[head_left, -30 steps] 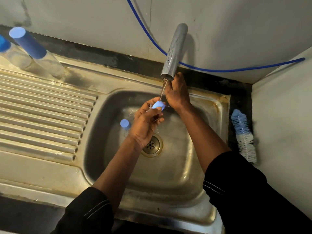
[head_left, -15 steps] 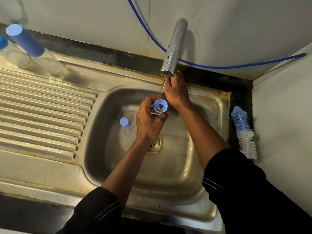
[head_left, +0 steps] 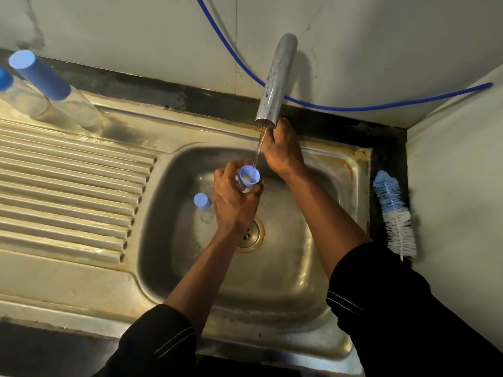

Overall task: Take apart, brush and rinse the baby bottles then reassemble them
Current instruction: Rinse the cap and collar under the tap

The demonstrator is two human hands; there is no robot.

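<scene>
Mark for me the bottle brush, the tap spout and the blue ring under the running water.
bottle brush (head_left: 393, 213): head view, middle of the bristles.
tap spout (head_left: 276, 83): head view, midway along the metal tube.
blue ring (head_left: 243, 172): head view, upper-left part of its rim.

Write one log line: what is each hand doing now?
step: rinsing | left hand: holds blue bottle top under tap spout | right hand: behind spout, fingers hidden | brush: beside sink

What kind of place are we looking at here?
Probably a home kitchen wash-up corner: stainless steel sink with ribbed drainboard, running tap, bottle brush on the ledge, capped baby bottles standing by the wall. The left hand holds a blue-rimmed bottle part under the stream.
</scene>
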